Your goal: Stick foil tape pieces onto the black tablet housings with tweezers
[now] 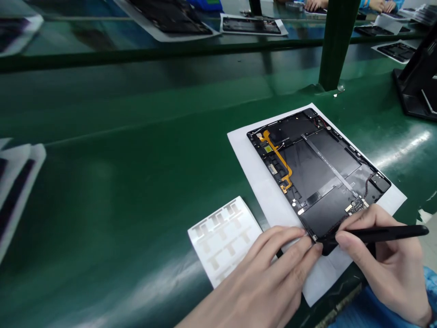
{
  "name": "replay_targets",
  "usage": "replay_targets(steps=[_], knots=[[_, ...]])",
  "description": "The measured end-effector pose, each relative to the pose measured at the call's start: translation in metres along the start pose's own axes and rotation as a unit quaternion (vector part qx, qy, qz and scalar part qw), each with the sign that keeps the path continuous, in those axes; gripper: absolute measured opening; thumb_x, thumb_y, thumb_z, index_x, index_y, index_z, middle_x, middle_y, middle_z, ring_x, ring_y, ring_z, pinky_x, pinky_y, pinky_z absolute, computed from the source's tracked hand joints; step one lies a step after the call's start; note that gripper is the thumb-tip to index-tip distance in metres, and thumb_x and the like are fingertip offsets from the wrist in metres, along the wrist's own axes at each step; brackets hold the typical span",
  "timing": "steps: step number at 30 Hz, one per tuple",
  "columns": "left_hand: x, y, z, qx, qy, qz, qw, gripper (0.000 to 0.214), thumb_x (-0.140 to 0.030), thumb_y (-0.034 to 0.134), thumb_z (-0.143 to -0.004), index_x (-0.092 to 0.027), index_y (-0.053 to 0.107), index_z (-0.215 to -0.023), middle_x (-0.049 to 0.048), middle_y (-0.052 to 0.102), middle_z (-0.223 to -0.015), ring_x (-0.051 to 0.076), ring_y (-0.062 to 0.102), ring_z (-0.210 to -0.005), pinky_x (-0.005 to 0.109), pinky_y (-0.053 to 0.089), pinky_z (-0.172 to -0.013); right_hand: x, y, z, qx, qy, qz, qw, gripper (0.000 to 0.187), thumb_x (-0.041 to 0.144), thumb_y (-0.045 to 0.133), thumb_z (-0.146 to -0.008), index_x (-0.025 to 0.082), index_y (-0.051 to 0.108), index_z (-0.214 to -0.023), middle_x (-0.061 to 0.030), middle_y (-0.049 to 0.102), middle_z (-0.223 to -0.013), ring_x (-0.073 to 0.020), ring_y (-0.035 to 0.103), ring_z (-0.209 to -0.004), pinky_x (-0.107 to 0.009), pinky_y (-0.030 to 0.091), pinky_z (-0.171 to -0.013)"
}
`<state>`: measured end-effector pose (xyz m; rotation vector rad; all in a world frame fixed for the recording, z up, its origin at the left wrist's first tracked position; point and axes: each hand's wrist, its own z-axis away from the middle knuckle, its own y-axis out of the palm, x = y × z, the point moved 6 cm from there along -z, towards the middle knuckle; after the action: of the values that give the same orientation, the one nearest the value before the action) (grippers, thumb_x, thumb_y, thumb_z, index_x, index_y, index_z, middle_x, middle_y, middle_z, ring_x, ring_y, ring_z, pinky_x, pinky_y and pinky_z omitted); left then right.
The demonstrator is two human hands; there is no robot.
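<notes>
Bright, even overhead light. Hard glare streaks on the green bench mat (102, 182) at 3 and 7 o'clock. Wide-angle bend at the edges; white papers (34, 157) at 9 o'clock look soft. Faint shadows. Tablet housing (307, 168) at center sharp.

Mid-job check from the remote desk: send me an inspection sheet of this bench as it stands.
Surface: glossy green bench mat, under everything nearby.
Job's things: opened black tablet frame on a white paper sheet; black pen-shaped tool.
Clutter: white sheet of die-cut labels beside the paper.
Grippers: left hand, fingers on the frame's lower edge; right hand holds the tool, its end at that edge.
Cables: orange flex cable inside the frame; nothing loose seen.
Surroundings: green post, black stand, a co-worker's hands beyond, other tablets on paper.
</notes>
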<state>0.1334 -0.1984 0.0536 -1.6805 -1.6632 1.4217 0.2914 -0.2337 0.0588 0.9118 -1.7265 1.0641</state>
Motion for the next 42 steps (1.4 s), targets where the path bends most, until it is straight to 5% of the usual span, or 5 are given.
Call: replay_targets(steps=[9,20,28,36,42], knots=[[-0.003,-0.006,-0.009,0.056,0.005,0.007,0.998,0.037,-0.009,0.037,-0.099,-0.010,0.059,-0.128,0.0095,0.069,-0.109,0.023,0.056,-0.113,0.032,0.051,-0.099,0.002,0.003,-0.003,0.012,-0.005,0.016,1.000,0.018,0.018,0.064,-0.094,0.023,0.058,-0.077,0.0026,0.061,-0.071,-0.0133,0.060,-0.063,-0.020,0.049,-0.053],[0.002,-0.011,-0.003,-0.012,-0.036,-0.005,0.999,0.035,-0.004,0.039,-0.097,-0.012,0.057,-0.124,0.0119,0.056,-0.116,0.021,0.050,-0.118,0.029,0.049,-0.099,0.001,-0.004,-0.002,-0.032,0.020,-0.006,0.999,0.023,0.020,0.065,-0.092,0.021,0.058,-0.071,0.0039,0.055,-0.065,-0.0119,0.054,-0.060,-0.020,0.043,-0.054],[-0.002,-0.012,-0.003,-0.020,-0.030,-0.048,0.998,0.036,-0.002,0.035,-0.096,-0.014,0.058,-0.122,0.0136,0.047,-0.126,0.025,0.045,-0.122,0.038,0.048,-0.099,-0.004,-0.003,-0.002,-0.012,0.036,0.007,0.999,0.028,0.026,0.065,-0.094,0.021,0.056,-0.068,0.0031,0.052,-0.063,-0.0130,0.051,-0.057,-0.022,0.039,-0.049],[0.002,-0.011,-0.003,0.001,-0.024,-0.056,0.998,0.035,-0.004,0.037,-0.098,-0.016,0.056,-0.125,0.0118,0.047,-0.125,0.025,0.042,-0.124,0.038,0.047,-0.100,-0.002,-0.001,-0.002,-0.009,0.010,0.041,0.999,0.027,0.024,0.064,-0.094,0.021,0.054,-0.069,0.0025,0.055,-0.065,-0.0136,0.056,-0.060,-0.021,0.041,-0.049],[0.002,-0.012,-0.003,0.023,-0.002,-0.060,0.998,0.036,-0.005,0.038,-0.097,-0.015,0.054,-0.128,0.0128,0.048,-0.125,0.027,0.041,-0.125,0.042,0.048,-0.102,0.007,0.007,0.002,0.025,-0.093,0.027,0.995,0.017,0.012,0.061,-0.093,0.023,0.053,-0.083,0.0029,0.057,-0.073,-0.0140,0.059,-0.064,-0.022,0.046,-0.054]])
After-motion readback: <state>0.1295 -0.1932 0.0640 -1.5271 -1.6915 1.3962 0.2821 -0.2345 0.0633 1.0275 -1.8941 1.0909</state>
